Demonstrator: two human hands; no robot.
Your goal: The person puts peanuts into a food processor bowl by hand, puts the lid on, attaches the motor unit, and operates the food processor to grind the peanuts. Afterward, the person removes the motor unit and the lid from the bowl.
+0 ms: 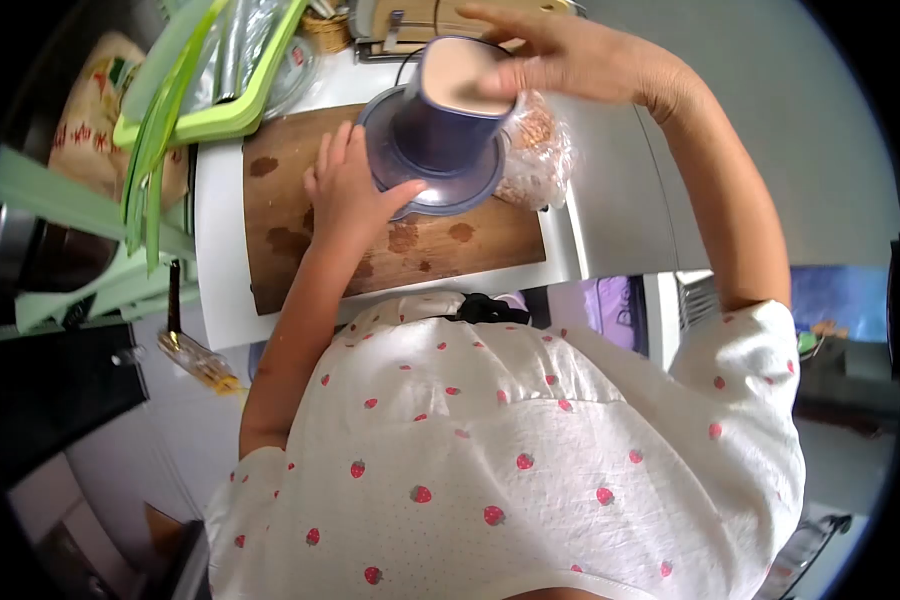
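Board [305,250] — both hands [352,185] [575,62] at container [438,140] — near filled bag [538,160]

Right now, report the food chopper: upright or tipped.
Upright: the food chopper has its pale top facing up, its wide bowl beneath, on the cutting board.

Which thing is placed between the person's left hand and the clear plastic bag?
The head view shows a dark blue device on a round base between left hand and bag.

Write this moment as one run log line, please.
left hand: on round base; right hand: at appliance top; wooden board: underneath; plastic bag: beside
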